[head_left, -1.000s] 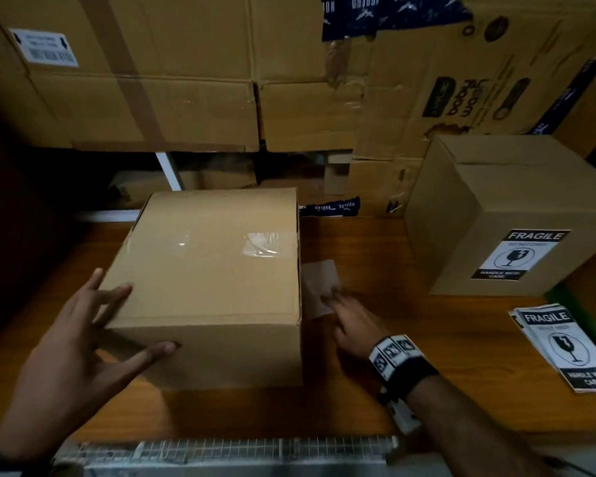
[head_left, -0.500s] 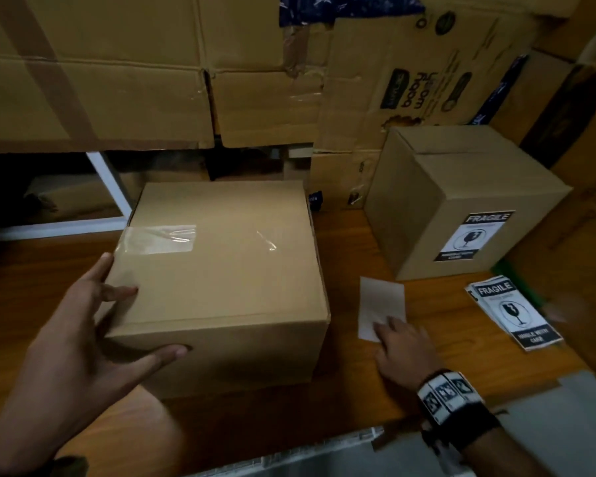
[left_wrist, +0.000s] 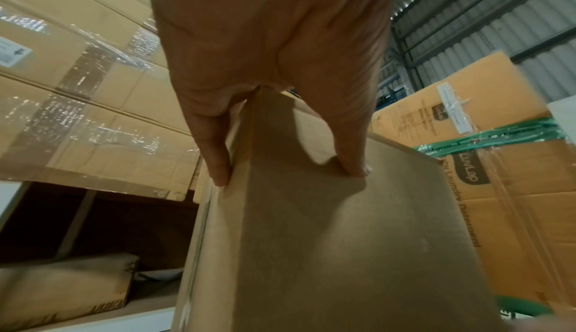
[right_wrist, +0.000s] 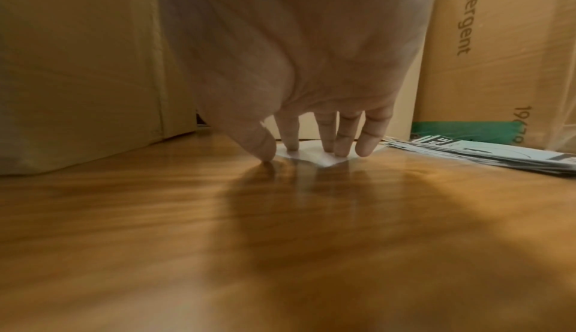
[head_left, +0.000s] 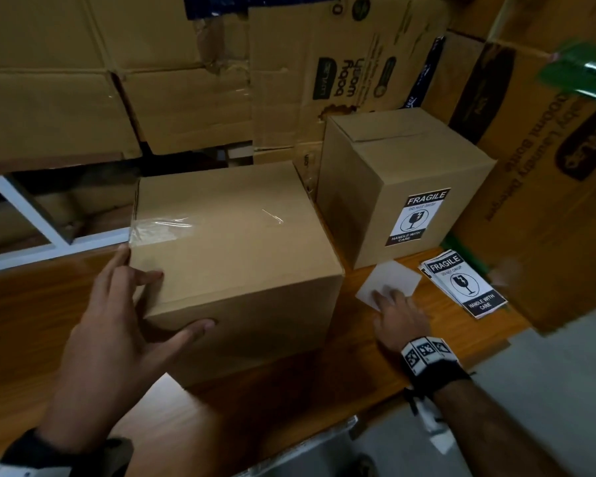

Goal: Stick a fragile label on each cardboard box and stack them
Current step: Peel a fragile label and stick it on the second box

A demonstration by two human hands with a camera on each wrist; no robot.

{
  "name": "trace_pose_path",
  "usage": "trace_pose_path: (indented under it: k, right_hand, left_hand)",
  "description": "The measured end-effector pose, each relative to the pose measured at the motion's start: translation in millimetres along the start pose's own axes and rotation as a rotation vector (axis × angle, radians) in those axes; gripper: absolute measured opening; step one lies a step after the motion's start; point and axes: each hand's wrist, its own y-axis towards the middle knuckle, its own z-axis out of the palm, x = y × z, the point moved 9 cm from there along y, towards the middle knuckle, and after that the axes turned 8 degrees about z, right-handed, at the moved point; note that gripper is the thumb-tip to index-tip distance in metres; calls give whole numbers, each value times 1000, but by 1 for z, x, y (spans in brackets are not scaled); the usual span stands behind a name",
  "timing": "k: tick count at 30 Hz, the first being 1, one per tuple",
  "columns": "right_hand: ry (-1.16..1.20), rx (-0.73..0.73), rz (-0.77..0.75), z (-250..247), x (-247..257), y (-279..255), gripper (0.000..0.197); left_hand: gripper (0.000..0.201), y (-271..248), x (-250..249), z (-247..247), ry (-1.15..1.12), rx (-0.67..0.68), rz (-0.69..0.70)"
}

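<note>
A plain cardboard box [head_left: 234,242] with clear tape on top stands on the wooden table [head_left: 289,401]. My left hand [head_left: 145,304] rests over its near left corner, fingers spread on the top and thumb on the front face; the left wrist view shows the same box [left_wrist: 343,238] under the straight fingers [left_wrist: 218,164]. To the right stands a second box [head_left: 393,160] bearing a fragile label [head_left: 417,216]. My right hand [head_left: 393,304] presses its fingertips on a blank white slip [head_left: 393,278] lying flat on the table. A stack of fragile labels [head_left: 461,284] lies just right of the slip [right_wrist: 311,157].
Large cartons [head_left: 186,80] wall off the back, and a tall detergent carton [head_left: 547,166] with green tape closes the right side. A white shelf frame [head_left: 31,222] shows at the back left. The table's near edge [head_left: 307,442] runs along the bottom.
My right hand has slid the white slip rightward, from beside the plain box to next to the label stack. The plain box has turned under my left hand, which stays on its corner.
</note>
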Motion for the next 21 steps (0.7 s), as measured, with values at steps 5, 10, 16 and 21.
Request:
trace_pose_path:
  k: [5, 10, 16, 21]
  right_hand:
    - [30, 3, -90, -12, -11, 18, 56]
    - [367, -98, -168, -54, -28, 6, 53]
    - [722, 19, -478, -92, 6, -36, 71]
    - [856, -41, -414, -112, 5, -21, 52]
  left_hand:
    - [110, 8, -21, 15, -25, -24, 1]
    - [104, 23, -46, 38, -56, -31, -56]
    - [97, 35, -73, 55, -29, -31, -108]
    - [90, 31, -74, 61, -241, -10, -48]
